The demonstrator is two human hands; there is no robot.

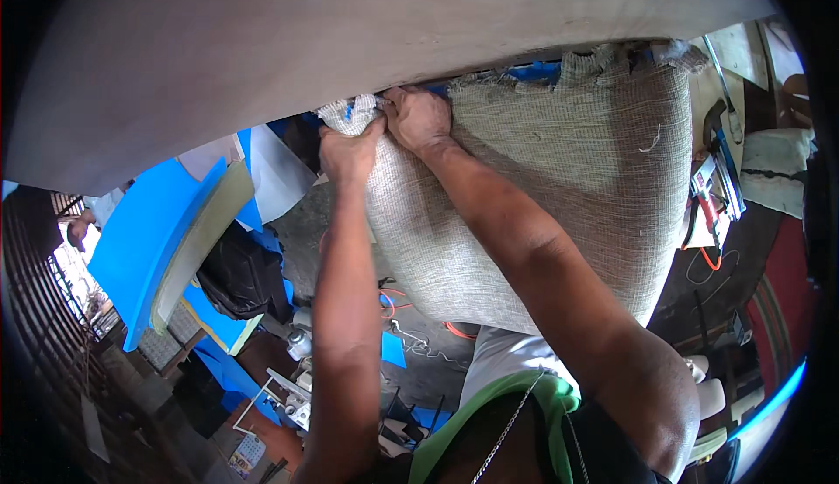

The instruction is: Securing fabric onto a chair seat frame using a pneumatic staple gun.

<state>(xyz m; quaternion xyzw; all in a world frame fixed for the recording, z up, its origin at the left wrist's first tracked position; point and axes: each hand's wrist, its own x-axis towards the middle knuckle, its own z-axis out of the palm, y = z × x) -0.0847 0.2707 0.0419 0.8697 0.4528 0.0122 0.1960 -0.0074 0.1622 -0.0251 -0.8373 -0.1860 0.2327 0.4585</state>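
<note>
A sheet of coarse beige woven upholstery fabric (533, 196) hangs in front of me, its frayed upper edge tucked against the underside of a large greyish-brown panel (376, 30). My left hand (350, 154) is closed on the fabric at its left upper corner, thumb pointing up. Right beside it, my right hand (419, 119) has its fingers bent in and gripping the same edge close under the panel. Bits of blue material (535, 72) show between the fabric and the panel. Some of my fingertips are hidden by the cloth.
Blue and tan foam-like pieces (166, 231) stand to the left, beside a dark bag-like bundle (245, 270). A sewing machine (297, 405) is at the lower left. On the right lie a red-handled tool (704, 200) and a hammer (715, 121). An orange hose (459, 331) crosses the floor.
</note>
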